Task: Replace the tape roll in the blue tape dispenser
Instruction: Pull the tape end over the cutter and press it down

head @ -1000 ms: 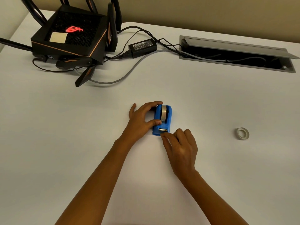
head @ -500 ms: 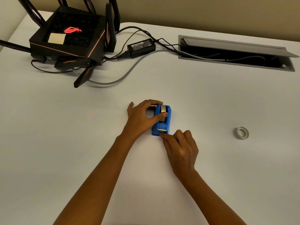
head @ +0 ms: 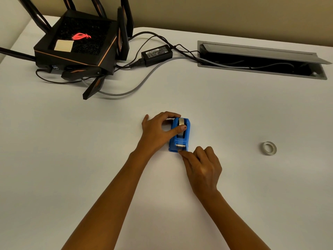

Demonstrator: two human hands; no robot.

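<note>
red glowing logo on router [head: 75, 46]; power adapter [head: 156, 55] label unreadable.

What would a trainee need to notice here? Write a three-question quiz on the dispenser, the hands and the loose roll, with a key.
1. True or false: the blue tape dispenser has a tape roll seated in it.
2. Which hand has its thumb on that roll? A) left hand B) right hand
3. Fill in: the loose tape roll lies flat on the white table to the ______ of the dispenser, touched by neither hand.

Key
1. True.
2. A. The right hand's fingertips are at the cutter end instead.
3. Right.
</note>
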